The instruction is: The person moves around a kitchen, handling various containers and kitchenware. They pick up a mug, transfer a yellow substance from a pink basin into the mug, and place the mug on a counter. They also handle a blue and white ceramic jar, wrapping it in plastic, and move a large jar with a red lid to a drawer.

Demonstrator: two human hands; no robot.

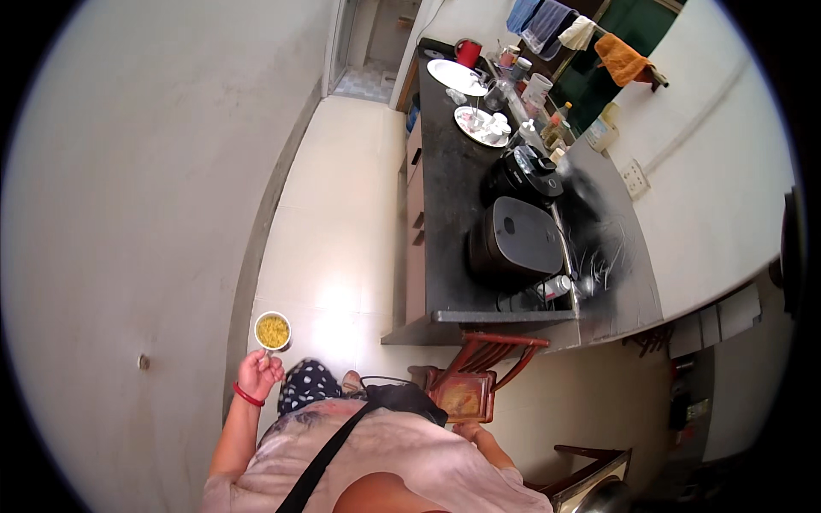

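Note:
My left hand (259,374), a red band on its wrist, is closed on the near side of a white cup (289,337). The cup is held out by the wall, low on the left. Small yellow pieces (273,330), grain-like but too small to name, fill much of it. My right hand (468,431) hangs at my right side, close to a reddish-brown wooden chair (463,398). Its fingers are mostly hidden beside my shirt, and I make out nothing held in it. A black bag (406,400) on a shoulder strap lies against my front.
Along the right runs a dark counter (449,214) bearing two black cookers (518,239), a plate of cups (466,120), a white oval plate (456,77), a red mug (468,53) and several bottles. Cloths hang above it. A bare wall (171,214) bounds the left; a doorway stands ahead.

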